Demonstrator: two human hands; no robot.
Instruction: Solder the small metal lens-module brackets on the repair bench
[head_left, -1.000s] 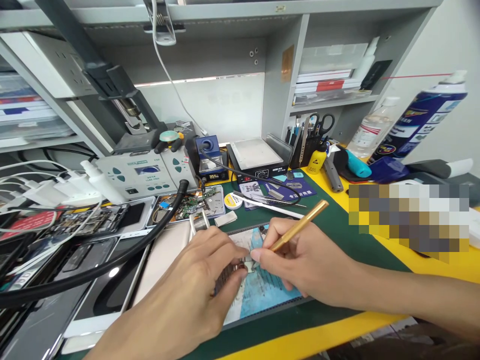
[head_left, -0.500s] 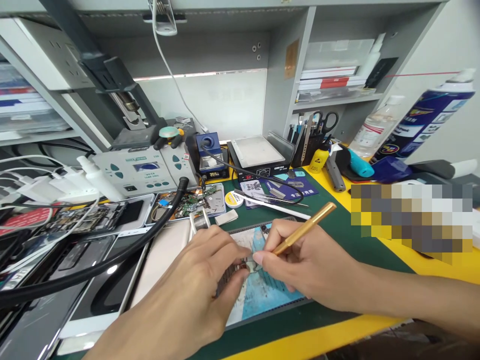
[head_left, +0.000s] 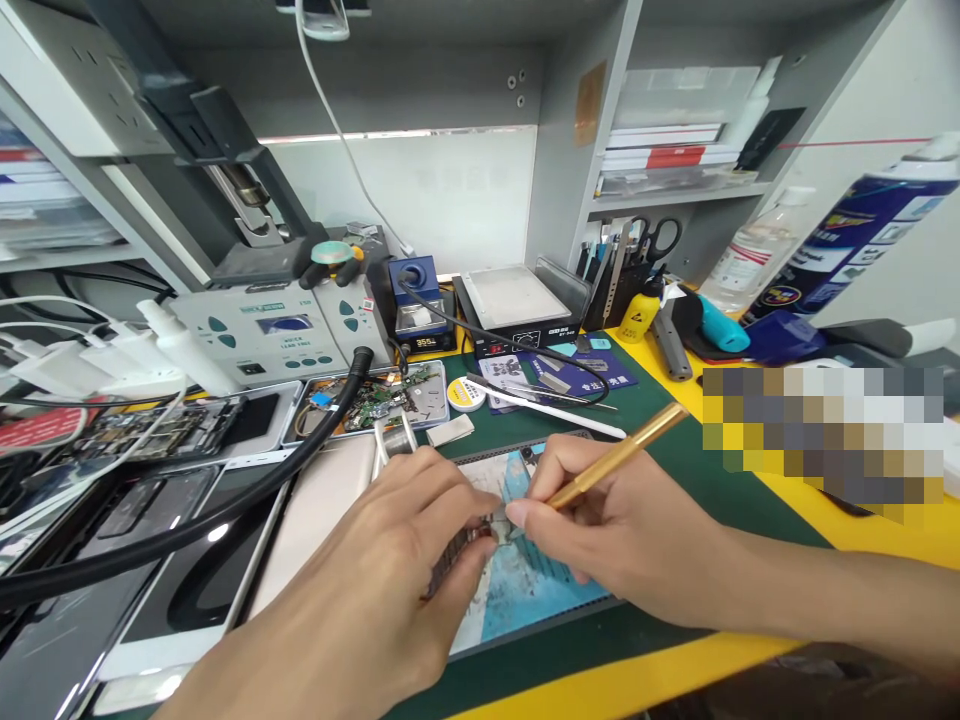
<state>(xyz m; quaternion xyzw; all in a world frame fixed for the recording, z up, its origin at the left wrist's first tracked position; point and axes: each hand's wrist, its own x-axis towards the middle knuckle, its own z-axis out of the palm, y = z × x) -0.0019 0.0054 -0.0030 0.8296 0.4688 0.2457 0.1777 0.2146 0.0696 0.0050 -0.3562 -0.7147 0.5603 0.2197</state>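
My right hand (head_left: 600, 510) grips a gold pen-shaped tool (head_left: 619, 455) like a pencil, its back end pointing up and right. Its tip is hidden by my fingers. My left hand (head_left: 397, 540) is closed in a pinch, thumb and fingertips around something small that I cannot make out. A small pale piece (head_left: 508, 530) shows between the two hands, close to both sets of fingertips. Beneath them lies a work mat with a blue and white picture (head_left: 525, 600), smudged on top. A dark ribbed strip (head_left: 448, 562) shows under my left fingers.
A black hose (head_left: 300, 450) arches over phones at the left. A solder spool (head_left: 395, 436) stands just behind my left hand. Behind are a tray of circuit boards (head_left: 442, 385), a white stick tool (head_left: 555, 408) and a heating plate (head_left: 517, 300). Bottles and a spray can (head_left: 847, 240) stand at right.
The camera view has shifted slightly. The gold tool's back end leans a little further right. Both hands keep nearly the same place and grip.
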